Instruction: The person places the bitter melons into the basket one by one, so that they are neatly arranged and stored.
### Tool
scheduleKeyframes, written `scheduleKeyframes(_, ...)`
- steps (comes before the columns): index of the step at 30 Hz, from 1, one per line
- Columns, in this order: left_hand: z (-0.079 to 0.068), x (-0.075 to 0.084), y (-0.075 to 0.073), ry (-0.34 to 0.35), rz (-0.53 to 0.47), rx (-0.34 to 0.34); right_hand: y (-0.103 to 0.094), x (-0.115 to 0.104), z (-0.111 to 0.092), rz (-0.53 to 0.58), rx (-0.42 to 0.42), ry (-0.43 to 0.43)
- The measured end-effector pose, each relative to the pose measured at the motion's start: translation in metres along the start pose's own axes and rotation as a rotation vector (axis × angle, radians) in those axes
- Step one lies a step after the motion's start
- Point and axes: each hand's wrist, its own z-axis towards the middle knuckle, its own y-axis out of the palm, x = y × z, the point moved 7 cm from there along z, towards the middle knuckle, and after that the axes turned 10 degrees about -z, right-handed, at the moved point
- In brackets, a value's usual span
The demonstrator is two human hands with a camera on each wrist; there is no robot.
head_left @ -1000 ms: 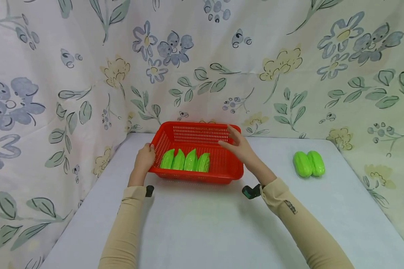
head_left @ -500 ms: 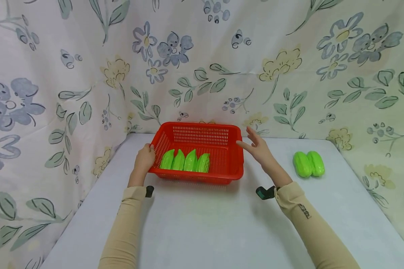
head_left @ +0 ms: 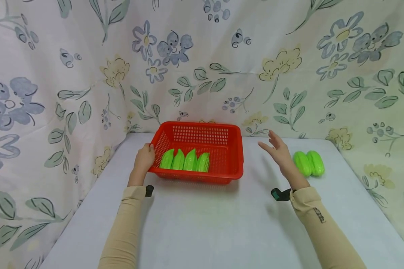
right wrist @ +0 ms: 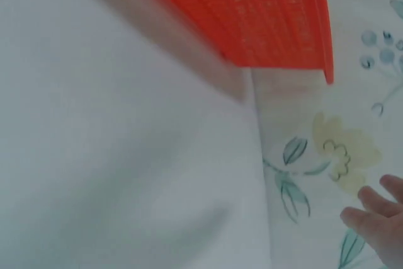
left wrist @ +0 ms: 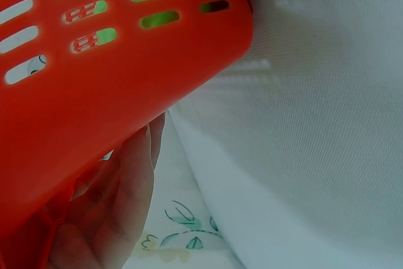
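A red slotted plastic basket [head_left: 202, 178] stands at the back middle of the table. Several bright green ridged vegetables, bitter-melon-like [head_left: 190, 160], lie side by side in its left half. My left hand [head_left: 144, 158] grips the basket's left rim; in the left wrist view its fingers [left wrist: 129, 181] curl under the red edge. Between the basket and the green pair, my right hand [head_left: 280, 151] hangs above the table with thumb and fingers spread, touching nothing. Two more green vegetables [head_left: 308, 163] lie together at the right, just beyond that hand.
White cloth covers the table [head_left: 202, 228]. A flower-printed curtain [head_left: 202, 67] rises behind the table and along its sides. Dark wrist devices [head_left: 280, 194] sit at both cuffs.
My right hand has moved from over the basket's right side out to the right, near the green pair. The left hand and the basket have stayed put.
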Motion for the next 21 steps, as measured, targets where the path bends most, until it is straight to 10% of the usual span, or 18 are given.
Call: scheduleKeyframes(21,0.001,-0.001,0.0,-0.018,-0.004,-0.017,-0.059,0.08,-0.021,-0.02,0.144,0.194)
